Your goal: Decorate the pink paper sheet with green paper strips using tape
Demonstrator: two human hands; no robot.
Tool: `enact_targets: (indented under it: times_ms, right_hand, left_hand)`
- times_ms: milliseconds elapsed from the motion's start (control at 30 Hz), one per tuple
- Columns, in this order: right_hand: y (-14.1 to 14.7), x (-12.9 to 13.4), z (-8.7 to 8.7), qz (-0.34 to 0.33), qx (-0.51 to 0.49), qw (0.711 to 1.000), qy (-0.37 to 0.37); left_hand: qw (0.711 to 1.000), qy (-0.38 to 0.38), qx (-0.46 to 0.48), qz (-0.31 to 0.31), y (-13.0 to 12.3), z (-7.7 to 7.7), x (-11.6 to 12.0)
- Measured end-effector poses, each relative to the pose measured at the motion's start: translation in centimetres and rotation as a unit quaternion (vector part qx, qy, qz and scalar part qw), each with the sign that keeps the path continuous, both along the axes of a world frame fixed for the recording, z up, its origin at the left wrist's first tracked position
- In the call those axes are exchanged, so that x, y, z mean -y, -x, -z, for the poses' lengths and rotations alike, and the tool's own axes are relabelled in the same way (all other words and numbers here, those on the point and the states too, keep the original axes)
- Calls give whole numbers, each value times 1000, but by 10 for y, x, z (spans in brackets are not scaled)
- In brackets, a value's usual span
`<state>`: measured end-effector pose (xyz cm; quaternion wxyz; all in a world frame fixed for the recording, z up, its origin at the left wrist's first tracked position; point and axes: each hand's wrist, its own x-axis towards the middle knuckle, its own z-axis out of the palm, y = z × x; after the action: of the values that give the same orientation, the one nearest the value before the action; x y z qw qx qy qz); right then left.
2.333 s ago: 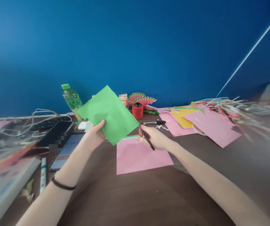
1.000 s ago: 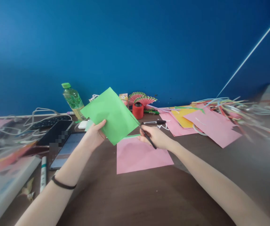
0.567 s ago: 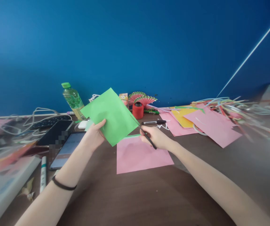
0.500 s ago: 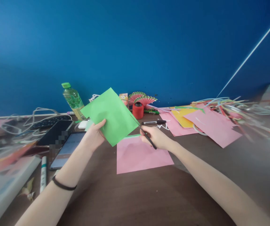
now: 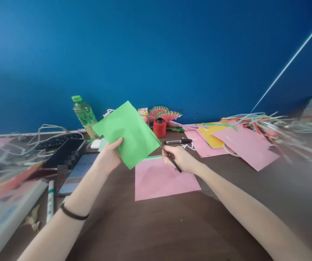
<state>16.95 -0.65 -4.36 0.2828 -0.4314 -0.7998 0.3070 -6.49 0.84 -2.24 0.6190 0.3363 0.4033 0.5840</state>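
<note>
My left hand pinches a sheet of green paper by its lower left edge, thumb on top, and holds it tilted above the table. In my right hand is a pair of dark-handled scissors, fingers closed around the handles. The thin blades reach up and left to the right corner of the green sheet, along its upper right edge. Below both hands lies a pink sheet, with a strip of green showing along its far edge.
A green-capped bottle, red tape roll, pleated paper fans and a black marker stand or lie near the blue wall. Pink sheets and thin strips cover the right. Phones and cables lie left.
Almost nothing moves. The green sheet shifts very slightly, and the scissor blades show a little more clearly against its right edge.
</note>
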Motion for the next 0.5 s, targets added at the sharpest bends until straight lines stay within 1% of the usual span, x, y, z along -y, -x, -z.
enact_targets:
  times_ms: [100, 333, 500]
  right_hand:
    - [0, 0, 0, -3, -4, 1000, 3]
    - [1, 0, 2, -1, -17, 1000, -2]
    - [1, 1, 1, -2, -26, 1000, 5]
  left_hand:
    - [1000, 0, 0, -4, -1, 0, 0]
    - [1000, -7, -3, 13, 2, 2, -1]
    - [1000, -7, 3, 11, 3, 4, -2]
